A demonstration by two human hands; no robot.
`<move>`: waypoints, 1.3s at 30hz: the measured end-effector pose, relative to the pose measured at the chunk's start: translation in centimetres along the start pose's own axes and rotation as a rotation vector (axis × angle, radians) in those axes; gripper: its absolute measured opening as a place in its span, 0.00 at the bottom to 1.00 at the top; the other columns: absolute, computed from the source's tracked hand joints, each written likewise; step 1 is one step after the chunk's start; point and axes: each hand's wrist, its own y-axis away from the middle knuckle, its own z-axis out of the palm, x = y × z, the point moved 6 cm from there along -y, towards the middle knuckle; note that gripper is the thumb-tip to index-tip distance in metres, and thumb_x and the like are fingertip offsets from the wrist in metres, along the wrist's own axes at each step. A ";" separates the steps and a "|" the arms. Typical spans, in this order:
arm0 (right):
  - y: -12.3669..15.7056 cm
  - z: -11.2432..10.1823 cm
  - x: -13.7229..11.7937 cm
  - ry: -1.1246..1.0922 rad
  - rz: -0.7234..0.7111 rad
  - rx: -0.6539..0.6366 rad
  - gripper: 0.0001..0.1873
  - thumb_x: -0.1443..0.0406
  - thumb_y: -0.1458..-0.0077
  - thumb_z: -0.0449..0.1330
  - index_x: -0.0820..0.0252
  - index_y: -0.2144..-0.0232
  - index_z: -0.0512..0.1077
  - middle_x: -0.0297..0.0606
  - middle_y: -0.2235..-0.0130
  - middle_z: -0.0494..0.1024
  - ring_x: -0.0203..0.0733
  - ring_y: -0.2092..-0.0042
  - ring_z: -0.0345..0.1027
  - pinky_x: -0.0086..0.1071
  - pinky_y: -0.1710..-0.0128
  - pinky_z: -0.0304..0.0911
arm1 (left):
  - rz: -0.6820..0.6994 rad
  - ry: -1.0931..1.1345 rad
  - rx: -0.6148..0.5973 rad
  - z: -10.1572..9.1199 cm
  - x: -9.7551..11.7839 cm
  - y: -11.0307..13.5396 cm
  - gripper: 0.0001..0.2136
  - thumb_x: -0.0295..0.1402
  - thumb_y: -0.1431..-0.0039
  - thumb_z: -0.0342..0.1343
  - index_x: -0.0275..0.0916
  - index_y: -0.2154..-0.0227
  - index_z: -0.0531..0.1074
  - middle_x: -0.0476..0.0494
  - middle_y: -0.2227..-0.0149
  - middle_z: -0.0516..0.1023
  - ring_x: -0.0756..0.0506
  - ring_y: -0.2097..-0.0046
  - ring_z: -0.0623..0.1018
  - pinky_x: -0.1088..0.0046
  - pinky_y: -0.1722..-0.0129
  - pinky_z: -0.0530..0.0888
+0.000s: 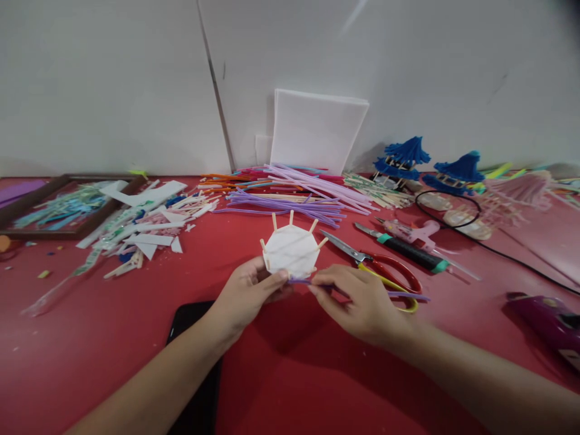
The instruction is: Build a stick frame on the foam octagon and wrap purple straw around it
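A white many-sided card piece (291, 249) with several short wooden sticks standing around its rim is held above the red table. My left hand (254, 287) grips it at its lower left, the thumb on the near edge. A purple pipe cleaner (299, 281) runs along that near edge. Pinched between thumb and forefinger of my right hand (357, 299), the pipe cleaner passes under the palm, and a purple length shows beyond the hand. Just past my right hand lie scissors (362, 257) with red and yellow handles.
Purple pipe cleaners (290, 205) lie in a pile ahead. Paper scraps (149, 223) and a brown frame (81, 229) are at left. A green-black cutter (408, 251), a pink glue gun (414, 232) and blue roofed models (401, 160) stand right. A phone (194, 362) lies under my left forearm.
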 end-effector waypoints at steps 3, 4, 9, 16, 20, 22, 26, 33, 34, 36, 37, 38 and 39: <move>0.3 0.9 -0.7 0.041 -0.044 -0.068 0.06 0.66 0.42 0.54 0.59 0.63 0.71 0.39 0.69 0.79 0.38 0.69 0.72 0.29 0.68 0.66 | 0.028 -0.037 0.051 -0.4 0.2 -0.1 0.09 0.34 0.55 0.65 0.36 0.72 0.74 0.50 0.74 0.78 0.52 0.71 0.77 0.79 0.70 0.72; 0.4 1.1 -0.8 0.033 -0.022 -0.075 0.08 0.65 0.42 0.54 0.60 0.61 0.70 0.40 0.67 0.79 0.39 0.69 0.73 0.29 0.68 0.66 | 0.037 -0.046 0.065 -0.6 0.2 -0.1 0.08 0.34 0.54 0.65 0.36 0.72 0.74 0.50 0.75 0.78 0.52 0.71 0.77 0.79 0.72 0.71; 0.7 1.5 -1.2 -0.033 0.088 -0.063 0.10 0.67 0.42 0.53 0.59 0.57 0.68 0.40 0.64 0.80 0.39 0.65 0.74 0.29 0.64 0.67 | 0.077 -0.042 0.082 -1.0 0.3 -0.3 0.08 0.34 0.54 0.65 0.36 0.73 0.74 0.49 0.77 0.79 0.52 0.73 0.76 0.79 0.74 0.70; 0.4 1.5 -1.6 -0.075 0.077 -0.090 0.09 0.69 0.41 0.51 0.60 0.59 0.69 0.39 0.66 0.79 0.39 0.66 0.73 0.29 0.66 0.66 | 0.087 -0.004 0.097 -0.8 0.4 -0.3 0.10 0.34 0.55 0.65 0.36 0.70 0.75 0.50 0.77 0.78 0.51 0.73 0.77 0.76 0.69 0.73; 0.3 1.5 -1.5 -0.081 0.076 -0.094 0.10 0.69 0.41 0.50 0.59 0.58 0.68 0.39 0.64 0.79 0.39 0.65 0.73 0.30 0.65 0.65 | 0.085 0.004 0.096 -0.9 0.4 -0.3 0.10 0.34 0.55 0.66 0.36 0.69 0.75 0.50 0.77 0.78 0.51 0.72 0.77 0.75 0.67 0.73; 0.3 1.6 -1.3 -0.090 0.093 -0.098 0.10 0.69 0.41 0.50 0.59 0.59 0.68 0.39 0.65 0.79 0.39 0.65 0.73 0.30 0.66 0.65 | 0.080 0.000 0.092 -1.0 0.4 -0.4 0.10 0.34 0.56 0.66 0.36 0.70 0.75 0.50 0.77 0.78 0.51 0.72 0.77 0.75 0.67 0.74; 0.3 1.7 -0.7 -0.134 0.187 -0.097 0.08 0.67 0.42 0.51 0.59 0.60 0.66 0.35 0.74 0.76 0.36 0.75 0.69 0.29 0.74 0.61 | 0.080 -0.023 0.077 -0.8 0.4 -0.2 0.10 0.34 0.55 0.66 0.36 0.71 0.75 0.49 0.74 0.79 0.51 0.72 0.77 0.74 0.66 0.74; 0.5 3.7 1.0 -0.691 0.597 -0.126 0.10 0.58 0.47 0.56 0.59 0.72 0.66 0.31 0.76 0.69 0.33 0.77 0.64 0.27 0.77 0.61 | 0.254 -0.208 -0.033 0.6 1.6 0.5 0.12 0.34 0.49 0.60 0.38 0.61 0.72 0.42 0.58 0.80 0.45 0.59 0.78 0.70 0.57 0.72; 0.6 4.1 1.2 -0.808 0.673 -0.135 0.12 0.56 0.48 0.58 0.59 0.72 0.66 0.30 0.77 0.68 0.31 0.79 0.60 0.26 0.81 0.58 | 0.290 -0.252 -0.038 0.8 1.9 0.6 0.11 0.33 0.48 0.60 0.38 0.61 0.72 0.43 0.57 0.79 0.44 0.58 0.78 0.70 0.57 0.72; 0.8 4.7 1.5 -0.968 0.780 -0.118 0.16 0.53 0.52 0.61 0.60 0.73 0.66 0.28 0.78 0.66 0.27 0.82 0.53 0.23 0.84 0.51 | 0.328 -0.311 -0.029 0.8 2.2 0.8 0.13 0.32 0.49 0.60 0.39 0.59 0.72 0.43 0.56 0.79 0.44 0.55 0.77 0.70 0.55 0.71; 0.9 4.8 1.6 -1.003 0.811 -0.093 0.17 0.53 0.53 0.62 0.60 0.73 0.66 0.28 0.78 0.66 0.26 0.82 0.50 0.23 0.85 0.47 | 0.334 -0.329 -0.019 0.8 2.3 0.9 0.14 0.32 0.49 0.60 0.39 0.58 0.71 0.43 0.56 0.79 0.43 0.54 0.77 0.70 0.55 0.71; 0.9 4.8 1.7 -1.020 0.832 -0.064 0.18 0.52 0.54 0.63 0.61 0.73 0.66 0.27 0.78 0.66 0.25 0.82 0.48 0.22 0.85 0.45 | 0.337 -0.342 -0.013 0.8 2.3 1.0 0.14 0.32 0.49 0.60 0.39 0.57 0.71 0.43 0.55 0.79 0.43 0.53 0.76 0.71 0.54 0.71; 1.0 4.7 1.9 -1.028 0.847 -0.040 0.18 0.52 0.54 0.63 0.61 0.74 0.66 0.26 0.79 0.65 0.25 0.82 0.47 0.23 0.84 0.44 | 0.337 -0.354 -0.011 0.8 2.3 1.0 0.15 0.32 0.48 0.60 0.39 0.57 0.71 0.43 0.55 0.79 0.43 0.52 0.76 0.71 0.54 0.71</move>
